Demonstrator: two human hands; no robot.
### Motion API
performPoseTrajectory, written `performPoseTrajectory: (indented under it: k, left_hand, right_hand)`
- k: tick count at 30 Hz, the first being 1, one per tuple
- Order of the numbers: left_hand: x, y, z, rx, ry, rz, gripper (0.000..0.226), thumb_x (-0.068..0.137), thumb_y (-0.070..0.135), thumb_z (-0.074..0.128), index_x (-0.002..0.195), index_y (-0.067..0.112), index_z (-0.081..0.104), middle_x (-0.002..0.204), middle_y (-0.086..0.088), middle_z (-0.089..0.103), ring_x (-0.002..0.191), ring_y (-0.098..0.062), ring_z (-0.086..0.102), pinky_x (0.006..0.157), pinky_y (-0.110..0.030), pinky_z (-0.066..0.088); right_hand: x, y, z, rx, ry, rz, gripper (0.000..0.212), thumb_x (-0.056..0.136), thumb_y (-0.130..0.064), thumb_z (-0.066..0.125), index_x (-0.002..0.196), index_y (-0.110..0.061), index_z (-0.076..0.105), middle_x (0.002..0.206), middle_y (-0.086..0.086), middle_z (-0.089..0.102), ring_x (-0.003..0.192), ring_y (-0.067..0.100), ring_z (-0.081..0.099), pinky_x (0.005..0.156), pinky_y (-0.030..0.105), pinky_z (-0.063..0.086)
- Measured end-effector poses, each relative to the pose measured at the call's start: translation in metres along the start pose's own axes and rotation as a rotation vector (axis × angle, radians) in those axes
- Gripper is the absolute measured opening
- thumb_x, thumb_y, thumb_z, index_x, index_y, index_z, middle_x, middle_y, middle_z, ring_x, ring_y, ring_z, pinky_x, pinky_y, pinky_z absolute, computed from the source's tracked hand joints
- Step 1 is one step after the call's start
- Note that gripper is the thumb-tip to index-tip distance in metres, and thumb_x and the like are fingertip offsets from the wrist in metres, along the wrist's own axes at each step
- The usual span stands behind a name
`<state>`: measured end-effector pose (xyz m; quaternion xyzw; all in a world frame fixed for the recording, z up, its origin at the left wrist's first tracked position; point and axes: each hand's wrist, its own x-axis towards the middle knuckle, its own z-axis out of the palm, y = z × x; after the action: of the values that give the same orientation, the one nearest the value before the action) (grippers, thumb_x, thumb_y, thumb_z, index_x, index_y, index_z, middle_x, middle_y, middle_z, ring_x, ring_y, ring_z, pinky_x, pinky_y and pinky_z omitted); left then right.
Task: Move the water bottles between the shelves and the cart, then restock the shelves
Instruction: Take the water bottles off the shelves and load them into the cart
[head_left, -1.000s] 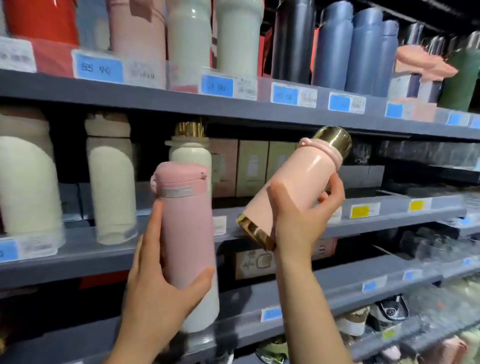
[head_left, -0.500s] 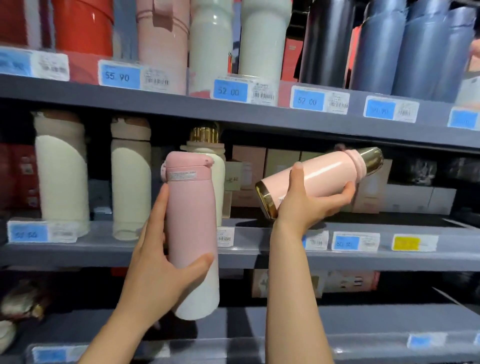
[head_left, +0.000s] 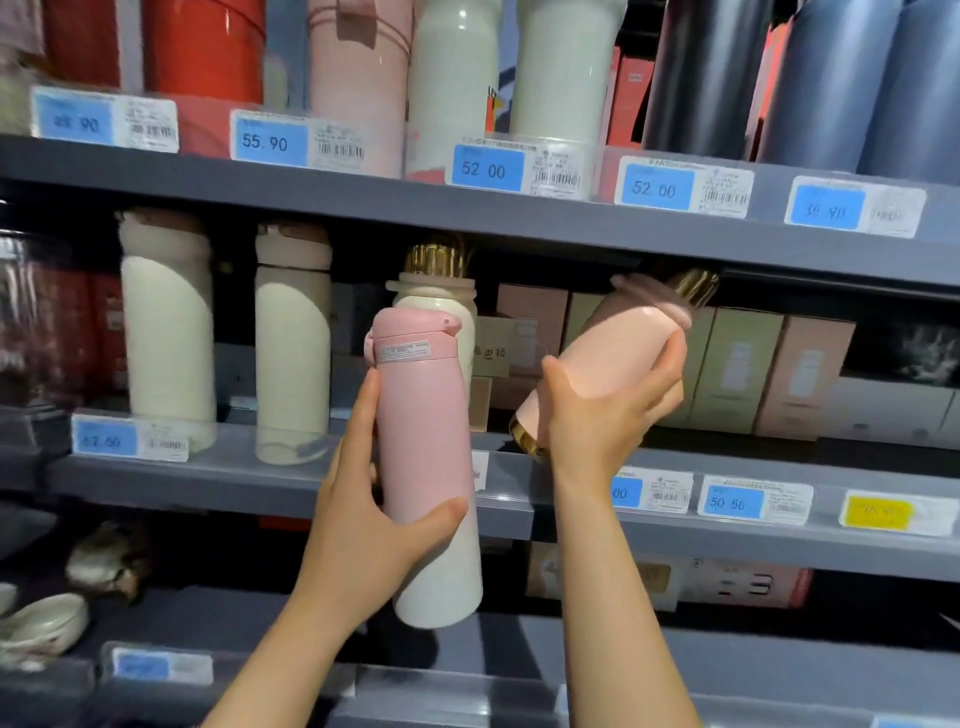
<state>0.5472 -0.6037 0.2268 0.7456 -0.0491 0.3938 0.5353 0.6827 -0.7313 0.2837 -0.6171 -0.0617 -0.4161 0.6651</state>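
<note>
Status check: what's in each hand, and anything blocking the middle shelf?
Left hand grips upright pink bottle. Right hand grips tilted peach bottle. Cream gold-capped bottle stands just behind.

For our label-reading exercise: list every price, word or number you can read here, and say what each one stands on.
"55. 90": blue price tag, top shelf edge.
"52 00": blue tag, same edge.
"52 00": next blue tag to its right.
"50 50", uncertain: blue tag, middle shelf edge.
Too blurred: the other tags, barcodes, yellow tag, sticker on the pink bottle, box print.
</note>
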Motion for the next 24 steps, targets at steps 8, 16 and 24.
performPoseTrajectory:
  k: [8, 16, 24]
  left_hand:
    - [0.001, -0.012, -0.001, -0.040, -0.003, 0.028, 0.117, 0.069, 0.014, 0.087, 0.139, 0.070, 0.012, 0.129, 0.056, 0.029, 0.120, 0.010, 0.047, 0.092, -0.030, 0.049]
    - [0.004, -0.013, 0.000, -0.056, -0.020, 0.045, 0.116, 0.066, 0.022, 0.088, 0.138, 0.070, 0.012, 0.132, 0.054, 0.028, 0.121, 0.014, 0.045, 0.090, -0.026, 0.048]
    - [0.001, -0.011, 0.005, -0.079, -0.043, 0.038, 0.116, 0.066, 0.018, 0.088, 0.132, 0.077, 0.013, 0.132, 0.052, 0.032, 0.119, 0.009, 0.050, 0.086, -0.021, 0.049]
  right_hand:
    - [-0.010, 0.010, -0.006, -0.219, -0.179, -0.199, 0.109, 0.066, -0.027, 0.086, 0.149, -0.030, 0.015, 0.145, 0.001, 0.022, 0.108, 0.004, 0.033, 0.086, 0.027, 0.039]
    - [-0.003, 0.008, -0.008, -0.266, -0.436, -0.318, 0.104, 0.068, -0.025, 0.083, 0.143, -0.042, 0.011, 0.141, -0.004, 0.018, 0.106, 0.013, 0.040, 0.084, 0.031, 0.043]
    - [0.004, 0.005, -0.024, -0.304, -0.501, -0.293, 0.109, 0.069, -0.033, 0.083, 0.147, -0.043, 0.008, 0.144, -0.004, 0.022, 0.102, 0.016, 0.045, 0.083, 0.035, 0.045]
